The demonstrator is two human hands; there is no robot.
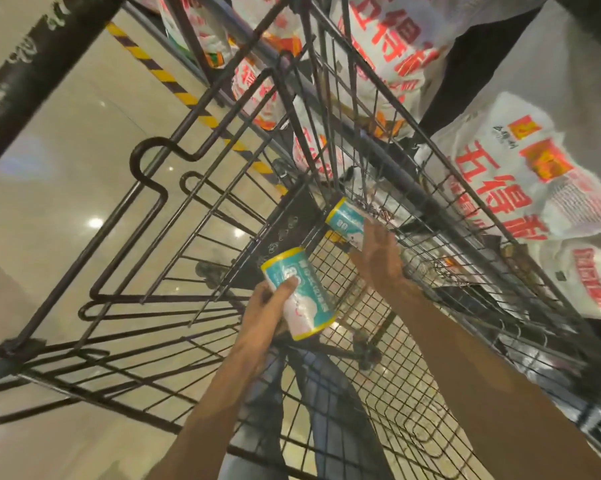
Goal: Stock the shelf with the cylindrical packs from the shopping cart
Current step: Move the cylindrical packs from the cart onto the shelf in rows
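I look down into a black wire shopping cart [389,386]. My left hand [264,306] grips a teal and white cylindrical pack [300,294] with yellow rims, held above the cart's mesh floor. My right hand [378,254] reaches to the cart's far corner and covers the near end of a second teal cylindrical pack [344,218] lying there. Its fingers lie over the pack; how tightly they close is hidden.
White sacks with red print [513,178] are stacked to the right and beyond the cart. A glossy beige floor [67,161] with a yellow-black striped line [188,98] lies to the left. A dark post [32,74] crosses the upper left.
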